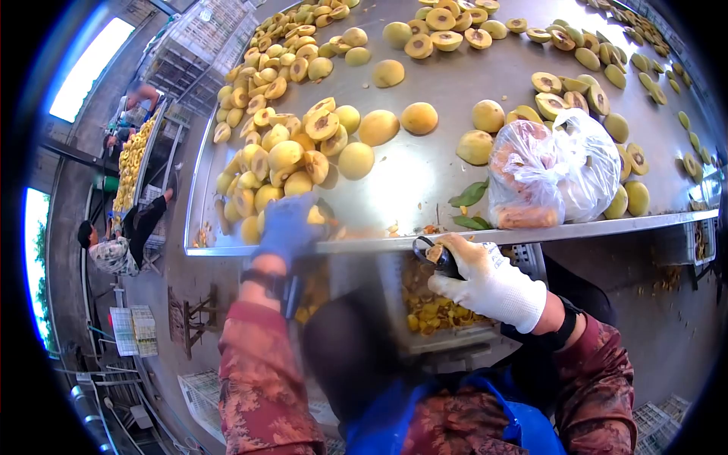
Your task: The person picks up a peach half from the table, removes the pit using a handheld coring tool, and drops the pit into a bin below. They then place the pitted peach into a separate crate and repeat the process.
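My left hand (288,224), in a blue glove, is over the near edge of the metal table, beside a pile of halved yellow peaches (287,155). Motion smears its fingers, so I cannot make out whether it holds anything. In a white glove, my right hand (485,277) is closed round a black-handled pitting tool (446,262) with a looped end, just below the table edge. A brownish bit of fruit clings near the loop. Two green leaves (470,195) lie on the table above this hand, next to a tied plastic bag (527,171) with brownish food inside.
The metal table (394,182) has a raised rim, with more peach halves (444,26) along its far and right sides. Beneath it stands a crate of yellow scraps (440,315). At far left, people (114,254) sit by another fruit-covered table (135,163), near stacked crates (205,45).
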The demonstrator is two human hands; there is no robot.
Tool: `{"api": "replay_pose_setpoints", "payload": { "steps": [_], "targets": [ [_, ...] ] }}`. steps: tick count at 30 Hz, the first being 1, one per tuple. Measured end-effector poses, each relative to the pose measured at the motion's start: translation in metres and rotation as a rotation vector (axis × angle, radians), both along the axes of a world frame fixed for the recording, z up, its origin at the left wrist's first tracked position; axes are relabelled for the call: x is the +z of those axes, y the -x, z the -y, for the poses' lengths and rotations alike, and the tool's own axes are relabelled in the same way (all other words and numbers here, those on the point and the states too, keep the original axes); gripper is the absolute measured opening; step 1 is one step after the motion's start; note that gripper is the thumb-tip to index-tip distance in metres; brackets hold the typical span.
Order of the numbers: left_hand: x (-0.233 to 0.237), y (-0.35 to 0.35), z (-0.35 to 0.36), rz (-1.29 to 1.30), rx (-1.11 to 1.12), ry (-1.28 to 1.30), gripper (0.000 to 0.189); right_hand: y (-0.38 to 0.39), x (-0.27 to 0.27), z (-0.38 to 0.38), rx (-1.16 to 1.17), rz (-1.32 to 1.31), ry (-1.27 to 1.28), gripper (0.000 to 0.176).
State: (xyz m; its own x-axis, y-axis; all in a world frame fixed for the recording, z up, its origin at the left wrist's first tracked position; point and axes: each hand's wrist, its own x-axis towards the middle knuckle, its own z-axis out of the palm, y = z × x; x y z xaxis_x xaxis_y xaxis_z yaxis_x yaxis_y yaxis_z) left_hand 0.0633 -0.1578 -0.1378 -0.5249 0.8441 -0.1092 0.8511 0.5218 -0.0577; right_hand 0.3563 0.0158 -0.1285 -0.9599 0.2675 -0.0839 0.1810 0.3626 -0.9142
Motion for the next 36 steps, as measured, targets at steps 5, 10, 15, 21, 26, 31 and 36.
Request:
{"api": "replay_pose_setpoints", "payload": {
  "steps": [5,10,15,21,26,31,36],
  "targets": [
    [0.009,-0.008,-0.001,0.657,0.233,-0.495,0.052,-0.002,0.0,0.002,-0.042,-0.063,0.088,0.046],
    [0.016,-0.075,-0.01,1.521,0.312,-1.188,0.056,-0.003,0.004,0.007,-0.072,-0.123,0.096,0.046],
    [0.014,-0.135,-0.045,2.021,0.541,-1.302,0.071,-0.001,-0.002,0.01,-0.086,-0.162,0.055,0.043],
    [0.005,-0.162,-0.066,1.881,0.502,-1.329,0.068,-0.001,-0.012,0.007,-0.158,-0.212,-0.085,0.029],
    [-0.001,-0.173,-0.067,1.51,0.338,-1.274,0.059,0.0,-0.02,0.01,-0.188,-0.237,-0.151,0.025],
    [-0.004,-0.172,-0.064,1.325,0.181,-1.21,0.061,-0.003,-0.021,0.012,-0.203,-0.23,-0.155,0.022],
    [-0.003,-0.173,-0.063,1.088,0.087,-1.139,0.064,-0.004,-0.023,0.014,-0.12,-0.088,-0.034,0.038]
  ]
}}
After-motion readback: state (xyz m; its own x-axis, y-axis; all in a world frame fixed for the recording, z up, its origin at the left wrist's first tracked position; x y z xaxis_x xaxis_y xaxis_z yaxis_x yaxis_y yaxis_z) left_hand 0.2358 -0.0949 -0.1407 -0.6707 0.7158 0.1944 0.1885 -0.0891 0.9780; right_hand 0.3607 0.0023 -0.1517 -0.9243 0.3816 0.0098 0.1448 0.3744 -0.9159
